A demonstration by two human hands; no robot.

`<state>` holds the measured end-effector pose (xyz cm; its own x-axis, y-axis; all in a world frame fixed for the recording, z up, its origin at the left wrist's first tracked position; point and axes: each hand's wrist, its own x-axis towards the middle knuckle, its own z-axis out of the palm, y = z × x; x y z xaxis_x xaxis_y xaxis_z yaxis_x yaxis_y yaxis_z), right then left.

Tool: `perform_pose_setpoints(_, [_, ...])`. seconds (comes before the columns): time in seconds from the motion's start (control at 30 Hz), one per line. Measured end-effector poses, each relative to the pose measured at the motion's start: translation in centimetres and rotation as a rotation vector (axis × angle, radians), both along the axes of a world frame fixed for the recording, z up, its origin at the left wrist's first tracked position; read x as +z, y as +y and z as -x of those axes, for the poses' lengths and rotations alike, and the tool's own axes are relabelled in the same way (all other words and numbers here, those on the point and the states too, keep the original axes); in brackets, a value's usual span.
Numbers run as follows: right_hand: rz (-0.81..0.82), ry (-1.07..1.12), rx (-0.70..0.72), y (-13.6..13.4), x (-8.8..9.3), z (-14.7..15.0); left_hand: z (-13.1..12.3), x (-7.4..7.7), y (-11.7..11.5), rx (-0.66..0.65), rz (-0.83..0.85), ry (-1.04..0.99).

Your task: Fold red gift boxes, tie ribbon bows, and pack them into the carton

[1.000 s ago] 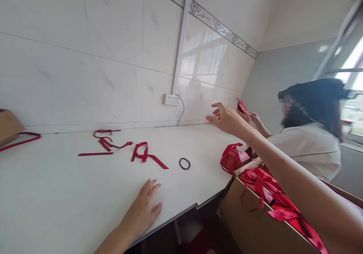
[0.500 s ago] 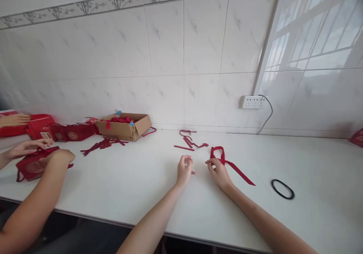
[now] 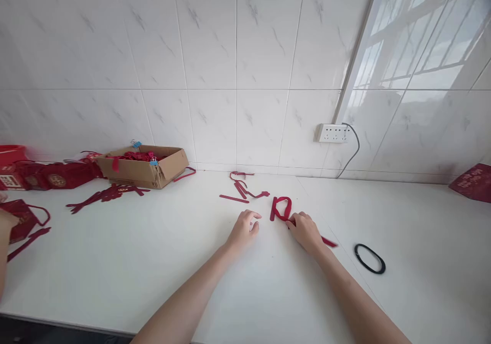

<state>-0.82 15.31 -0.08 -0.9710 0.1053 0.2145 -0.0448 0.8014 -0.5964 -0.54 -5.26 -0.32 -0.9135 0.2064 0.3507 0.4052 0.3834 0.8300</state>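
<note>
A red ribbon (image 3: pixel 284 209) lies on the white table, curled into a loop with a tail running to the right. My right hand (image 3: pixel 306 233) is closed over the ribbon just below the loop, its fingertips pinching it and its palm covering part of the tail. Touching nothing, my left hand (image 3: pixel 244 227) hovers low over the table to the left, thumb and fingers curved and apart. Between the hands and slightly farther back, a short dark red strip (image 3: pixel 272 209) rests against the loop's left side. Behind my left hand several narrow red strips (image 3: pixel 240 189) are scattered.
A cardboard box (image 3: pixel 130 172) of red ribbons stands back left, with a pile of red strips (image 3: pixel 111 194) before it. Red gift boxes (image 3: pixel 65 174) line the far left, near a co-worker's arm (image 3: pixel 4 236). A black ring (image 3: pixel 369 258) lies right, below a wall socket (image 3: pixel 333 133).
My view has turned to the right and down. My right hand has moved onto the ribbon and now covers more of its tail. My left hand's fingers have opened out.
</note>
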Motion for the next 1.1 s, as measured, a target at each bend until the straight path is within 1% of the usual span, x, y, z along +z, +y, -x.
perform_pose_setpoints(0.07, [0.071, 0.012, 0.085, -0.6, 0.2, -0.1, -0.2, -0.1, 0.2, -0.069, 0.051, 0.056])
perform_pose_setpoints(0.13, [0.167, 0.023, 0.213, -1.4, 0.6, -0.3, -0.3, 0.0, 0.3, -0.111, 0.08, 0.101])
perform_pose_setpoints(0.23, [0.337, -0.017, 0.402, -2.1, 1.5, -0.9, -0.5, 0.2, 0.2, -0.145, 0.077, 0.197])
perform_pose_setpoints(0.3, [0.448, -0.053, 0.454, -2.2, 2.0, -1.3, -0.5, 0.5, 0.1, -0.149, 0.053, 0.229])
perform_pose_setpoints(0.4, [0.6, -0.055, 0.412, -1.9, 2.5, -1.8, -0.5, 0.8, -0.2, -0.105, 0.008, 0.174])
perform_pose_setpoints(0.53, [0.786, 0.023, 0.26, -1.3, 2.6, -1.6, 0.0, 1.1, -0.9, 0.023, -0.107, 0.075])
perform_pose_setpoints(0.6, [0.858, 0.057, 0.198, -1.0, 2.6, -1.3, 0.5, 1.2, -1.2, 0.066, -0.183, 0.029])
perform_pose_setpoints(0.67, [0.901, 0.072, 0.157, -0.7, 2.6, -1.1, 0.8, 1.3, -1.5, 0.07, -0.248, -0.015])
perform_pose_setpoints(0.77, [0.903, 0.049, 0.173, -0.9, 2.7, -1.2, 1.1, 1.2, -1.5, 0.015, -0.284, -0.077])
perform_pose_setpoints(0.87, [0.868, -0.06, 0.288, -2.0, 2.6, -1.7, 0.9, 1.0, -1.3, -0.076, -0.264, -0.134])
perform_pose_setpoints(0.97, [0.845, -0.187, 0.385, -3.5, 2.0, -2.2, 0.4, 1.1, -1.1, -0.17, -0.234, -0.2])
perform_pose_setpoints(1.03, [0.857, -0.217, 0.406, -4.3, 1.6, -2.4, 0.0, 1.3, -1.0, -0.235, -0.221, -0.244])
perform_pose_setpoints(1.1, [0.891, -0.205, 0.399, -4.8, 1.3, -2.4, -0.3, 1.5, -0.8, -0.278, -0.217, -0.277])
